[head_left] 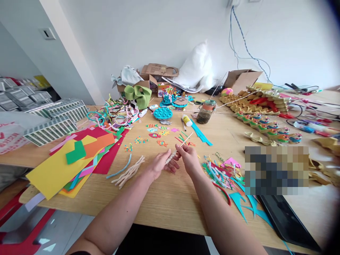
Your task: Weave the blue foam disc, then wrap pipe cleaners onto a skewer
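Over the middle of the table, my left hand [161,163] grips a white fuzzy pipe cleaner [170,157], coiled around a thin white stick [187,139]. My right hand [187,156] pinches the same piece between thumb and fingers, higher up where the bare stick sticks out. Its fingertips hide part of the wrapping. Several loose white pipe cleaners [129,172] lie left of my left hand, with a blue pipe cleaner [120,168] beside them. Beyond my hands are small paper fish [154,135], a glue stick [187,120] and blue paper strips [199,132].
Colored paper sheets [53,166] cover the left side. Pipe cleaner and paper scraps [220,173] lie at right, near a black tablet-like object [288,221]. A jar of dark liquid [206,112], a blue painted dome [163,113] and egg cartons [255,101] stand further back.
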